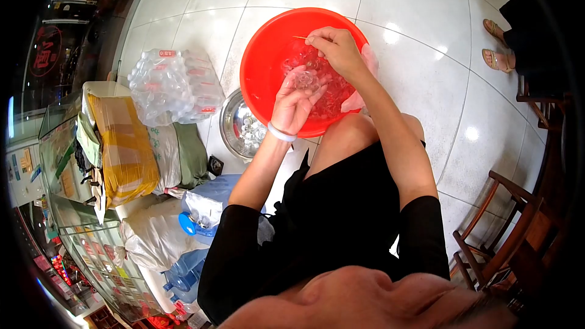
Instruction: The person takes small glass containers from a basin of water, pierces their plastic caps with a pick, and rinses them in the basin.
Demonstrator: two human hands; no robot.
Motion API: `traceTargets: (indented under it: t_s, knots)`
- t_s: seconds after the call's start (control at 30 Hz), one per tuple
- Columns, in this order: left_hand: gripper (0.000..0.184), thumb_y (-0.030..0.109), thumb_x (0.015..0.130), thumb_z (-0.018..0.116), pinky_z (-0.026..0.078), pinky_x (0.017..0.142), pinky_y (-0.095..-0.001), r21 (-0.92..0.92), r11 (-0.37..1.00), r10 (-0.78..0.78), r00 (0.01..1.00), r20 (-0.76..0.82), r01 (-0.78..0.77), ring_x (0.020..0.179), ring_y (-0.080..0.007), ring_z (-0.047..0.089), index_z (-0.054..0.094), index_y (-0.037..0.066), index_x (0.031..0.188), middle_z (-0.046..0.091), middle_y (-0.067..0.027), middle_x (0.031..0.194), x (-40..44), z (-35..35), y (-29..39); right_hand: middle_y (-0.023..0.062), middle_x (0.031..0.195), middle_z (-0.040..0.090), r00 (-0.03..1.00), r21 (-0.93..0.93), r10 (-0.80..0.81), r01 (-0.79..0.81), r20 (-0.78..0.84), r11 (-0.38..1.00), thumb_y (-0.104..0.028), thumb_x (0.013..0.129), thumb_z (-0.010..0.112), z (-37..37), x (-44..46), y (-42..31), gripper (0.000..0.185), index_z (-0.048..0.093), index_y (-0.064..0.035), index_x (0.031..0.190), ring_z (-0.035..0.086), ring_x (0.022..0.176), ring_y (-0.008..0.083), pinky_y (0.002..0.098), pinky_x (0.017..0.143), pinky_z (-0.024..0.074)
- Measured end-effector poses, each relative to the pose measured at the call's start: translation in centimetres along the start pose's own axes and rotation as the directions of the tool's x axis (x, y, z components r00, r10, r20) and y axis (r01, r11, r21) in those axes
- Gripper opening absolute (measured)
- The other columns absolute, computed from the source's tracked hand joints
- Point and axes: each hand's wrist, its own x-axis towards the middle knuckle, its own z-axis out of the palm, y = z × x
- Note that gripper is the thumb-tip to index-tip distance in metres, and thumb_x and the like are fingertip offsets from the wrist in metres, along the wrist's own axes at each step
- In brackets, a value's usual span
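Observation:
A large red basin [261, 64] stands on the tiled floor, with many small clear pieces [329, 94] inside it. Over the basin, my left hand [294, 100] is turned palm up, fingers curled round a clear glassy piece [306, 80]. A pale bracelet circles that wrist. Higher up and to the right, my right hand [333, 47] pinches a thin pointed stick [299, 38], its tip directed left, apart from the clear piece. Beside the basin's lower left edge, a metal bowl [228, 125] holds small shiny pieces.
Wrapped plastic bottles [177, 85] and a taped box [125, 146] stand at the left. Below them are sacks and blue water jugs [184, 273]. A wooden chair [496, 225] is at the lower right. Another person's sandalled feet [498, 60] show at the upper right.

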Motion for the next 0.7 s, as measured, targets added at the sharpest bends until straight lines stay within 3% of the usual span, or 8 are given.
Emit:
traceTargets:
  t_s: [0.13,0.2,0.53,0.63,0.7]
  knots:
    - [0.045,-0.010,0.075,0.046,0.041,0.089,-0.0405,0.091,0.996,0.011,1.000,-0.030,-0.008,0.103,-0.0287,0.051,0.044,0.007,0.117,0.052,-0.0098,0.109,-0.3,0.0,-0.1,0.0118,0.067,0.062,1.000,-0.022,-0.025,0.025,-0.003,0.999,-0.018,0.074,0.059,0.1,0.0,0.1,0.022,0.064,0.0018,0.082,0.057,0.060,0.0161,0.0283,0.058,0.0442]
    - [0.044,-0.007,0.076,0.048,0.042,0.085,-0.0383,0.132,0.991,0.023,0.998,-0.059,-0.015,0.100,-0.0279,0.052,0.044,0.008,0.117,0.054,-0.0107,0.108,-0.4,0.2,-0.2,0.0027,0.073,0.060,1.000,-0.033,-0.013,0.014,0.022,0.999,-0.013,0.077,0.057,0.1,0.0,0.0,0.017,0.062,0.0022,0.084,0.048,0.060,0.0075,0.0208,0.055,0.0408]
    - [0.036,-0.007,0.075,0.052,0.045,0.068,-0.0296,0.399,0.903,0.195,0.980,-0.048,-0.161,0.085,-0.0223,0.057,0.045,0.002,0.109,0.056,-0.0108,0.095,-0.3,-0.4,-1.1,0.0038,0.072,0.061,0.998,-0.082,-0.055,0.056,0.018,0.995,-0.014,0.076,0.058,0.0,-0.1,-0.2,0.018,0.062,0.0027,0.083,0.049,0.059,0.0082,0.0219,0.055,0.0411]
    - [0.034,-0.006,0.074,0.055,0.044,0.061,-0.0256,0.495,0.850,0.244,0.967,-0.065,-0.181,0.075,-0.0173,0.057,0.047,0.003,0.106,0.056,-0.0094,0.090,-0.1,-1.2,-1.4,0.0037,0.071,0.060,0.995,-0.093,-0.105,0.104,-0.002,0.990,-0.014,0.077,0.058,0.1,-0.1,-0.1,0.019,0.062,0.0027,0.083,0.049,0.058,0.0084,0.0222,0.055,0.0411]
    - [0.028,0.002,0.076,0.060,0.043,0.056,-0.0194,0.677,0.722,0.234,0.971,-0.048,-0.141,0.070,-0.0080,0.055,0.050,0.003,0.102,0.059,-0.0046,0.084,0.2,-2.2,-1.3,0.0037,0.070,0.060,0.994,-0.088,-0.112,0.111,0.004,0.990,-0.015,0.077,0.058,0.1,-0.2,-0.1,0.019,0.062,0.0028,0.083,0.050,0.058,0.0087,0.0225,0.055,0.0414]
